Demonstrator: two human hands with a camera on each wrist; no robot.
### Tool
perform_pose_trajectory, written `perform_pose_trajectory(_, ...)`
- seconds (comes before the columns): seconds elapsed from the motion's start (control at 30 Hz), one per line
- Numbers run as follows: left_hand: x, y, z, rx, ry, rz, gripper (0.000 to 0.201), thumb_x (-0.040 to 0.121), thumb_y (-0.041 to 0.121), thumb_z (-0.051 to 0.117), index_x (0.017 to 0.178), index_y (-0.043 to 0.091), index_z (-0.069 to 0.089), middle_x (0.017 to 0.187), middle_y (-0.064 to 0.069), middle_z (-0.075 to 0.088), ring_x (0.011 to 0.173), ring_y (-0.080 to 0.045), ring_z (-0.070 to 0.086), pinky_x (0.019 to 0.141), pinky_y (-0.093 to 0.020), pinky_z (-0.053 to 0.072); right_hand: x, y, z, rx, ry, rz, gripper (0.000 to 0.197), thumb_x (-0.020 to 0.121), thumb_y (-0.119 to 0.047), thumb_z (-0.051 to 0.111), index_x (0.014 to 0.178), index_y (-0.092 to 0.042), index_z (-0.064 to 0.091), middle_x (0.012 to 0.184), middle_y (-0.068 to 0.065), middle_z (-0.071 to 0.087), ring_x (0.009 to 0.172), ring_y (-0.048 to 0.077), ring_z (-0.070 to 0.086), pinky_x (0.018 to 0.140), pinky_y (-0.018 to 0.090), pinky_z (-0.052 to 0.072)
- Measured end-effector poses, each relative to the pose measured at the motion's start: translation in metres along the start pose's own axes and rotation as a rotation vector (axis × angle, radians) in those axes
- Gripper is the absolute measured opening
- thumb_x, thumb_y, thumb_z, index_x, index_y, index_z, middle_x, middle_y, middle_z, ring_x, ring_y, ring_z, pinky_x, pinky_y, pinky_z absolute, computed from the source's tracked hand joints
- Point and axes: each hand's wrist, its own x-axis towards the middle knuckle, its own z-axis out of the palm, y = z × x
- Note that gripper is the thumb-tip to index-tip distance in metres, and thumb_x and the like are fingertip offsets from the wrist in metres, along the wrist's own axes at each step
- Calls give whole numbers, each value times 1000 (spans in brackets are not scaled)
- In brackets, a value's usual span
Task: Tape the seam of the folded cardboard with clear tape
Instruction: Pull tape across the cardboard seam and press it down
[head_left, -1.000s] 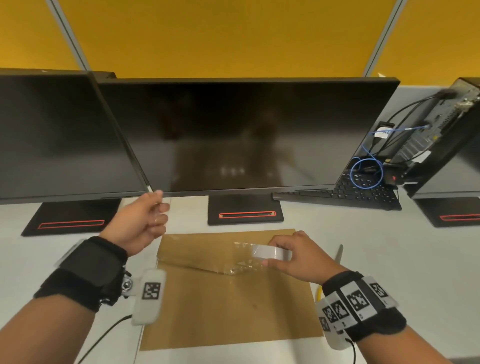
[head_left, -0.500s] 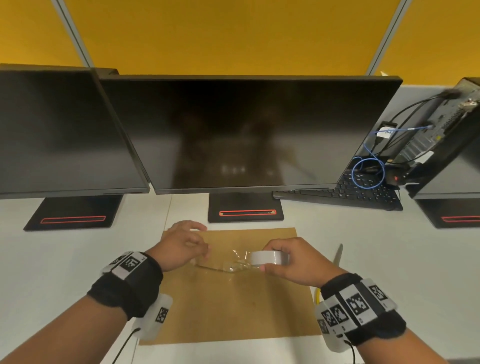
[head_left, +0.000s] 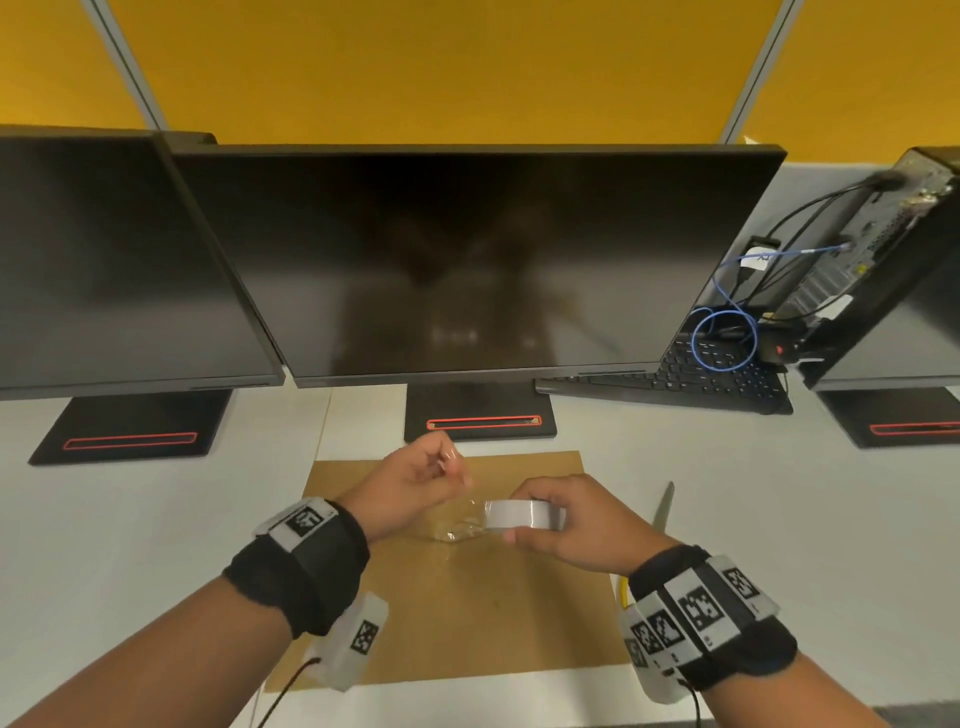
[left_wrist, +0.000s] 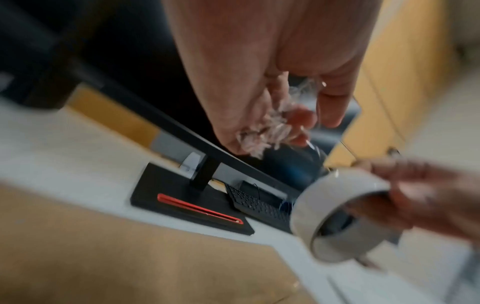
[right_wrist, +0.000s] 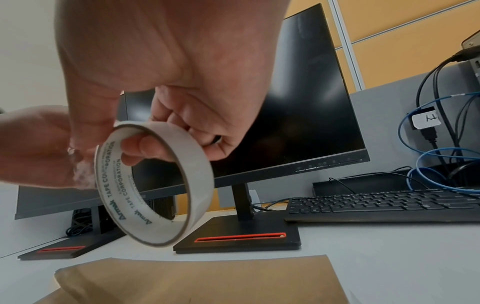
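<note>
Cardboard (head_left: 467, 613) lay flat on the white desk (head_left: 156, 519), in front of the middle monitor (head_left: 467, 260). Above it, the right hand (head_left: 576, 525) gripped a tape roll (right_wrist: 155, 181) whose inner core read "Armak TAPE CORPORATION". The left hand (head_left: 410, 483) pinched a crumpled strip of clear tape (left_wrist: 267, 131) just beside the roll. A white tag (right_wrist: 426, 120) on the blue cable (right_wrist: 441, 156) bore handwriting too unclear to read.
</note>
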Motion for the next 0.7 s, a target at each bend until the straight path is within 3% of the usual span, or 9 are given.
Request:
perform_pose_trajectory(0.07, 1, -8, 3, 300, -64, 38, 14, 81, 36, 64, 82, 24, 57, 91, 7, 67, 75, -7, 54, 76, -31, 49, 0, 2, -1, 0, 13, -18, 24, 79, -45, 71, 94, -26, 68, 86, -8, 69, 79, 6, 62, 75, 29, 52)
perform_pose_trajectory(0.17, 3, -20, 7, 522, -70, 60, 32, 73, 60, 55, 82, 30, 55, 77, 0, 64, 71, -17, 54, 70, -38, 48, 0, 3, 0, -15, 11, -43, 24, 84, -45, 65, 96, -25, 70, 87, -11, 70, 79, 4, 61, 76, 27, 51)
perform_pose_trajectory(0.23, 6, -24, 10, 594, -31, 57, 35, 71, 64, 53, 81, 30, 54, 70, 3, 60, 68, -14, 51, 63, -31, 43, 0, 5, 2, -17, 16, -35, 23, 88, -44, 60, 98, -25, 69, 89, -13, 69, 81, 4, 61, 78, 28, 50)
perform_pose_trajectory(0.33, 8, -21, 15, 666, -10, 76, 19, 82, 51, 59, 80, 32, 55, 77, 13, 55, 72, -10, 52, 68, -22, 35, 1, 12, 6, -26, 15, -11, 21, 90, -42, 56, 100, -28, 68, 92, -16, 66, 85, 6, 61, 81, 29, 50)
perform_pose_trajectory(0.43, 9, -21, 18, 613, -39, 72, 14, 86, 42, 58, 75, 34, 56, 80, 15, 55, 79, -11, 54, 77, -27, 43, 2, 18, 6, -52, 12, 22, 24, 91, -46, 54, 103, -30, 67, 97, -16, 66, 89, 6, 61, 83, 30, 50)
perform_pose_trajectory(0.47, 9, -19, 18, 555, -43, 87, 15, 87, 38, 59, 73, 33, 56, 78, 14, 56, 78, -10, 53, 77, -28, 45, 3, 21, 5, -62, 26, 37, 26, 91, -47, 53, 105, -30, 67, 100, -15, 68, 90, 7, 61, 84, 31, 50)
perform_pose_trajectory(0.57, 8, -10, 21, 385, -45, 138, 18, 89, 22, 61, 72, 26, 56, 73, 16, 55, 71, -3, 49, 70, -16, 41, 4, 25, 0, -99, 69, 91, 32, 91, -53, 50, 109, -32, 67, 107, -14, 69, 94, 9, 63, 88, 32, 51)
perform_pose_trajectory(0.7, 15, -13, 18, 351, -48, 57, 18, 91, 28, 56, 79, 15, 56, 76, 8, 54, 73, -7, 47, 75, -25, 42, 1, 23, -7, -9, 42, 114, 27, 89, -47, 58, 110, -31, 64, 110, -15, 65, 100, 4, 58, 88, 20, 46)
